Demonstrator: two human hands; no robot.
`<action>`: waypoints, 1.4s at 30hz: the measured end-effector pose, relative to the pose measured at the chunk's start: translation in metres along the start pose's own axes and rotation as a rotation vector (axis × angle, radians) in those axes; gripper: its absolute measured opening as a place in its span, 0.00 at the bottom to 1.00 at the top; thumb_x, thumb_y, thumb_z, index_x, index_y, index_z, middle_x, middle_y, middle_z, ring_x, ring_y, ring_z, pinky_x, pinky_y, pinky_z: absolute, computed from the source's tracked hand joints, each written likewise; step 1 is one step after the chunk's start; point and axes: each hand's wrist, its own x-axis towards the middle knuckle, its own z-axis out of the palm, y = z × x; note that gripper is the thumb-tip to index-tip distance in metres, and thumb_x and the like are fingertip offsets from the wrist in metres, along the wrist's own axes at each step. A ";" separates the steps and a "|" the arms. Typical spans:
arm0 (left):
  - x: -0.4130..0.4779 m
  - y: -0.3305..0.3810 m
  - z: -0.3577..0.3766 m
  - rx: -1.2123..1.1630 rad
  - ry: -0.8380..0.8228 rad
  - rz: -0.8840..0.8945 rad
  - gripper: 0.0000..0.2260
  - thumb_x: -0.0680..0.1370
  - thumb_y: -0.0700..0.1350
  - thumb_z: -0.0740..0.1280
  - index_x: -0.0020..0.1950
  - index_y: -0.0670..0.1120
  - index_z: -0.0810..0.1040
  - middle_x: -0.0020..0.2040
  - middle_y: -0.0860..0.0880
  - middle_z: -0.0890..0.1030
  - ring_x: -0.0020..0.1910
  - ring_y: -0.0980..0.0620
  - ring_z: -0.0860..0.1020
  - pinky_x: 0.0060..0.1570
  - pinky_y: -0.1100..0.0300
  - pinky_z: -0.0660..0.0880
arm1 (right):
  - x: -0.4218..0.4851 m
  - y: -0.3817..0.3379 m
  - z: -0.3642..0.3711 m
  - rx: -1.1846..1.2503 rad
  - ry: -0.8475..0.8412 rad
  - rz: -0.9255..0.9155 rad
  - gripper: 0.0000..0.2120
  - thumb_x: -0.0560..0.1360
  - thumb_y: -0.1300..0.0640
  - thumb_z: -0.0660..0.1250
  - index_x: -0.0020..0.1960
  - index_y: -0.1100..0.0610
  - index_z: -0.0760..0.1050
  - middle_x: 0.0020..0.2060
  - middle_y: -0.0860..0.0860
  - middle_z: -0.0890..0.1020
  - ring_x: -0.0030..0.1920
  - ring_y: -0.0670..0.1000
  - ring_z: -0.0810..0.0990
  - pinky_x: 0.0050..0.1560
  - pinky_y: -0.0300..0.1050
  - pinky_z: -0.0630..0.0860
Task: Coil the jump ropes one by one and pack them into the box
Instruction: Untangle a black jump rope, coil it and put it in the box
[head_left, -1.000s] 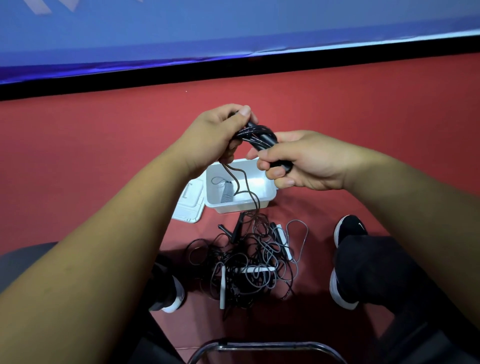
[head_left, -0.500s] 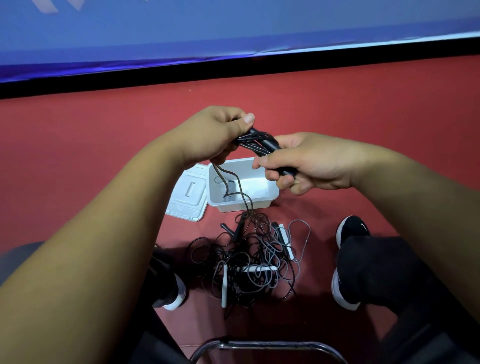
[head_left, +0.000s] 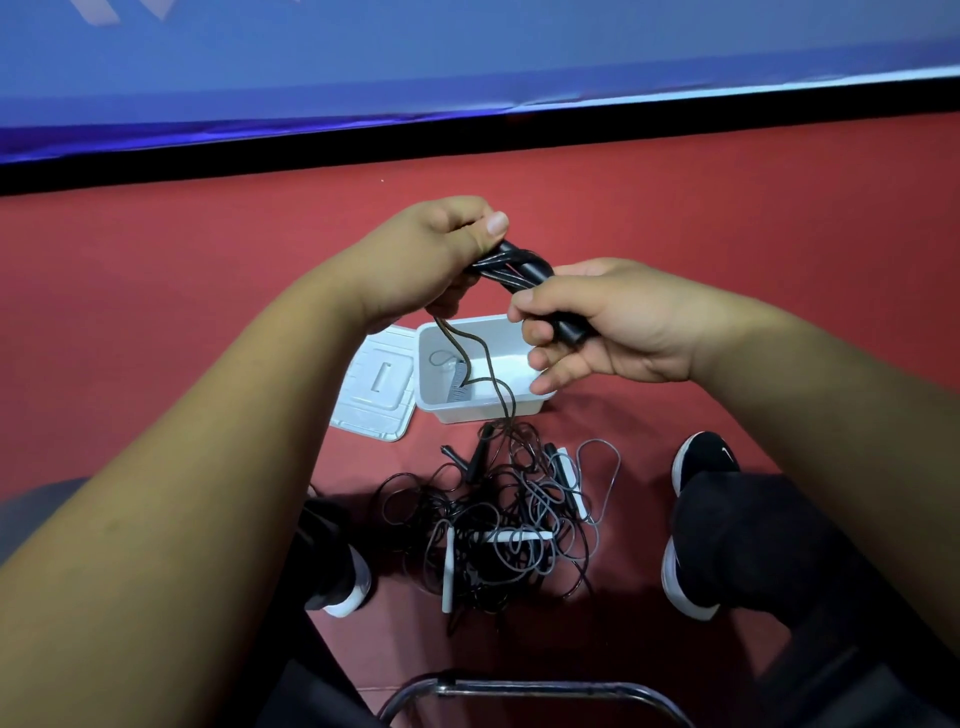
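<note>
Jump rope bundle (head_left: 511, 267) gripped in my curled left hand (head_left: 431, 260) and right hand (head_left: 613, 322); its tail (head_left: 500, 387) below may snag the tangle (head_left: 498, 519).

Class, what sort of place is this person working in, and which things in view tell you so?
Probably an indoor sports hall or gym, though not certain: a red floor, a blue sheet along the far edge, and jump ropes heaped on the floor.
</note>
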 end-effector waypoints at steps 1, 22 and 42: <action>0.000 0.000 0.000 0.004 0.003 0.003 0.12 0.87 0.51 0.62 0.48 0.45 0.74 0.31 0.50 0.64 0.29 0.50 0.60 0.31 0.58 0.61 | 0.000 0.000 0.001 0.022 -0.001 0.007 0.04 0.84 0.58 0.67 0.52 0.59 0.77 0.37 0.53 0.79 0.36 0.52 0.81 0.36 0.47 0.82; -0.005 -0.001 0.002 0.169 -0.127 -0.018 0.13 0.86 0.49 0.64 0.53 0.42 0.83 0.38 0.46 0.76 0.37 0.49 0.72 0.41 0.57 0.72 | 0.013 -0.002 -0.008 0.274 0.198 -0.029 0.22 0.80 0.37 0.70 0.54 0.57 0.73 0.35 0.49 0.72 0.29 0.44 0.60 0.26 0.36 0.55; -0.002 -0.016 -0.005 0.310 -0.455 -0.173 0.10 0.88 0.39 0.59 0.52 0.45 0.79 0.41 0.50 0.78 0.39 0.55 0.75 0.41 0.62 0.73 | 0.017 0.006 -0.006 0.244 0.304 -0.138 0.06 0.84 0.54 0.70 0.58 0.53 0.75 0.35 0.53 0.74 0.29 0.47 0.60 0.23 0.38 0.55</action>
